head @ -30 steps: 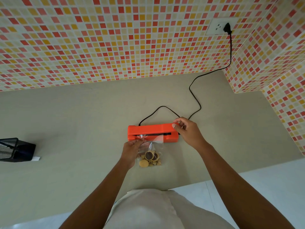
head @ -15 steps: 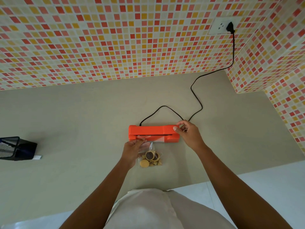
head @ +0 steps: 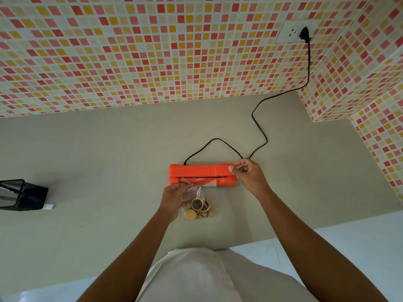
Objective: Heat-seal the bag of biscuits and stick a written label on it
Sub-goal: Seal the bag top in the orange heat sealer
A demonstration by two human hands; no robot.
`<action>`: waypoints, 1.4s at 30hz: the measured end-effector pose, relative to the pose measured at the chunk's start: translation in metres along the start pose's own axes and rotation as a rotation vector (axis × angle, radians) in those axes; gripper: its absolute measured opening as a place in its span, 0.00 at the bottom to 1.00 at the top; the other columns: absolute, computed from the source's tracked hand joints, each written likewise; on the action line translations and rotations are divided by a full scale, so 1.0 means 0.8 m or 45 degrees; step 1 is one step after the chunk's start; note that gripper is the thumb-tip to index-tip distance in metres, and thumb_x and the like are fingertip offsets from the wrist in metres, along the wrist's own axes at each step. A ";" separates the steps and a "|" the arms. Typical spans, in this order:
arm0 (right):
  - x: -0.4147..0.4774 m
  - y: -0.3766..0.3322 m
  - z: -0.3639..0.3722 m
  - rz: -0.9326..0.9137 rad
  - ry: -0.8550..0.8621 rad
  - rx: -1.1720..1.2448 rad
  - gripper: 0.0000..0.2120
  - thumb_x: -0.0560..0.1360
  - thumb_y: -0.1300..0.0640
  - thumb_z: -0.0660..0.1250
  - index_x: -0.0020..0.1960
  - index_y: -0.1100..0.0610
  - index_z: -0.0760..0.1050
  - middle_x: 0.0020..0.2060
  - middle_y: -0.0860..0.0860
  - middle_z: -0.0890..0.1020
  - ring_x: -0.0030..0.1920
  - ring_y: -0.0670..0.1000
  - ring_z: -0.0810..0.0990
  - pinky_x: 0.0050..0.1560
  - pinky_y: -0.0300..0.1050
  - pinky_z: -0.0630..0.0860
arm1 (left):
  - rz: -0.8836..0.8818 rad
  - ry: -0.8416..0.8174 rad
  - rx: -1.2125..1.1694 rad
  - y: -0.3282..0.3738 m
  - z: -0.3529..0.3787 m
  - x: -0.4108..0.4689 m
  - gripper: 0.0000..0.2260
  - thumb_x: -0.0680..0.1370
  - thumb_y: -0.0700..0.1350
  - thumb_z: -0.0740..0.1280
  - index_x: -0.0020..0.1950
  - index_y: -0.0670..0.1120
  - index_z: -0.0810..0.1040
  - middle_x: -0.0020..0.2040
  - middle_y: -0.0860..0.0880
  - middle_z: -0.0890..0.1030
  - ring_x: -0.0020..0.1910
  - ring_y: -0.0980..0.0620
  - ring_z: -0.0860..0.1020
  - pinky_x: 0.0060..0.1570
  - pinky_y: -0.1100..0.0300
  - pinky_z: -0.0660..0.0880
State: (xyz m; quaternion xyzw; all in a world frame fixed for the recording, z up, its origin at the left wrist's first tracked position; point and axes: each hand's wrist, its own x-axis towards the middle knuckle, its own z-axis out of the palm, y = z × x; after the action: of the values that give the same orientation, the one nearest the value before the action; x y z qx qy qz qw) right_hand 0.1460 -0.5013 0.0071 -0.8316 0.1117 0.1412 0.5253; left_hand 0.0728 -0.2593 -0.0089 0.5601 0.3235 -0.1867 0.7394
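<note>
An orange heat sealer (head: 201,173) lies flat on the beige counter (head: 109,153). In front of it rests a clear plastic bag (head: 199,205) holding several round biscuits, its open top edge lying against the sealer's front slot. My left hand (head: 174,198) pinches the bag's upper left part, just below the sealer. At the sealer's right end, my right hand (head: 248,175) has thumb and fingers closed around the end of the casing.
A black cord (head: 258,129) runs from the sealer's back to a plug in the wall socket (head: 291,33). A black mesh holder (head: 20,195) sits at the counter's left edge with a white slip (head: 48,206) beside it. Tiled walls stand behind and at the right.
My right hand has slid from on top of the sealer's right part to its very end. The bag's top edge has shifted slightly along the slot. My left hand keeps its hold.
</note>
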 end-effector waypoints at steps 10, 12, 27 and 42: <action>0.000 -0.003 -0.003 0.004 -0.040 0.003 0.13 0.74 0.53 0.74 0.52 0.60 0.77 0.31 0.52 0.80 0.22 0.39 0.73 0.33 0.38 0.68 | 0.008 0.011 -0.019 -0.003 -0.001 0.003 0.05 0.78 0.44 0.68 0.46 0.43 0.82 0.40 0.49 0.85 0.34 0.54 0.84 0.41 0.53 0.79; 0.000 -0.003 -0.003 0.008 -0.041 -0.004 0.13 0.74 0.53 0.74 0.52 0.60 0.77 0.31 0.52 0.79 0.22 0.39 0.73 0.33 0.38 0.68 | 0.011 0.012 -0.018 -0.004 -0.001 0.005 0.06 0.78 0.44 0.68 0.47 0.42 0.82 0.41 0.48 0.85 0.35 0.54 0.84 0.40 0.54 0.79; -0.001 -0.006 -0.004 0.004 -0.052 -0.035 0.12 0.75 0.52 0.74 0.51 0.58 0.77 0.33 0.52 0.80 0.23 0.38 0.73 0.33 0.37 0.69 | 0.007 0.016 -0.024 -0.007 -0.003 0.008 0.07 0.78 0.44 0.68 0.49 0.41 0.82 0.45 0.44 0.84 0.38 0.49 0.83 0.40 0.54 0.79; -0.009 -0.012 -0.005 -0.008 -0.008 -0.098 0.13 0.73 0.52 0.75 0.51 0.59 0.78 0.34 0.53 0.82 0.25 0.38 0.75 0.37 0.39 0.71 | 0.005 0.023 -0.048 -0.001 0.002 -0.002 0.05 0.78 0.42 0.68 0.45 0.42 0.82 0.41 0.47 0.85 0.38 0.51 0.83 0.29 0.61 0.78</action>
State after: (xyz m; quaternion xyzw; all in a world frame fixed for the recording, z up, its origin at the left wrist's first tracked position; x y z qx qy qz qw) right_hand 0.1428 -0.5007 0.0192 -0.8511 0.1018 0.1464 0.4939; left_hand 0.0719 -0.2611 -0.0080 0.5483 0.3325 -0.1742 0.7473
